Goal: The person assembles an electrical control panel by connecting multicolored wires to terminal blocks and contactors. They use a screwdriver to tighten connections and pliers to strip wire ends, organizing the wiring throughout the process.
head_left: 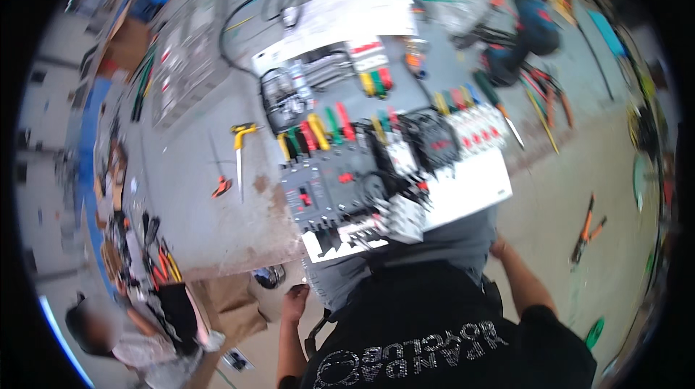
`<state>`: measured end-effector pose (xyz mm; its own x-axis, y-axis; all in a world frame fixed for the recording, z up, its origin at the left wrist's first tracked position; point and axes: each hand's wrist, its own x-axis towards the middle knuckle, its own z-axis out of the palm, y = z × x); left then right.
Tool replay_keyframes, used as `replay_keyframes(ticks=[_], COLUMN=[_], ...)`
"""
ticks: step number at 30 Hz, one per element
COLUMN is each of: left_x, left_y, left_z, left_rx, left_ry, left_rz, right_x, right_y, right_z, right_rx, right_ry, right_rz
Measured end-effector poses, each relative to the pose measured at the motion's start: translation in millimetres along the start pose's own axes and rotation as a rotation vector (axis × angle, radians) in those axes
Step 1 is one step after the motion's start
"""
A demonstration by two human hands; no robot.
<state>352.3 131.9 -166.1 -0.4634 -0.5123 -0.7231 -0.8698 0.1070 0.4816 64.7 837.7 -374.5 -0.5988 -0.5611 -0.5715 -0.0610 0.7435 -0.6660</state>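
A white mounting panel (470, 193) carries black and grey breakers, a contactor (434, 139) and red, green and yellow wire ends. Its near edge hangs over my grey-clothed knees. My left hand (293, 301) hangs below the panel's near left corner, beside the grey cloth, fingers loosely curled, with nothing visible in it. My right hand (498, 248) sits just under the panel's near right corner, mostly hidden, so its grip is unclear.
The grey table (195, 193) holds a yellow-handled tool (241, 134) and a small red tool (222, 186). Orange pliers (588, 230) lie on the floor to the right, a blue drill (536, 27) at the back. Another person (101, 331) crouches lower left beside brown cardboard (232, 306).
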Motion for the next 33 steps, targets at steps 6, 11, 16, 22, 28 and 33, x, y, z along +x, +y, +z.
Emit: replay_keyframes(ticks=[6, 11, 16, 22, 28, 33], left_x=[-16, -23, -28, 6, -28, -162], left_y=[-45, -15, 27, 11, 36, 169], left_z=[70, 113, 170, 198, 150, 122], left_rx=[-0.391, -0.367, -0.345, -0.201, 0.284, 0.529], left_ry=[-0.308, -0.351, -0.511, -0.520, -0.006, 0.374], left_rz=[-0.295, -0.296, -0.302, 0.018, 0.402, 0.791], right_x=[-17, -4, -7, 45, 60, -36], right_y=[-88, -116, -112, -92, -67, -242], right_z=[-26, -72, -115, -139, -188, -233], right_rx=[0.439, 0.401, 0.220, 0.078, -0.161, -0.166], right_ry=[0.026, -0.002, 0.001, 0.020, 0.187, 0.423], right_rz=[0.593, 0.646, 0.554, 0.318, -0.012, -0.284])
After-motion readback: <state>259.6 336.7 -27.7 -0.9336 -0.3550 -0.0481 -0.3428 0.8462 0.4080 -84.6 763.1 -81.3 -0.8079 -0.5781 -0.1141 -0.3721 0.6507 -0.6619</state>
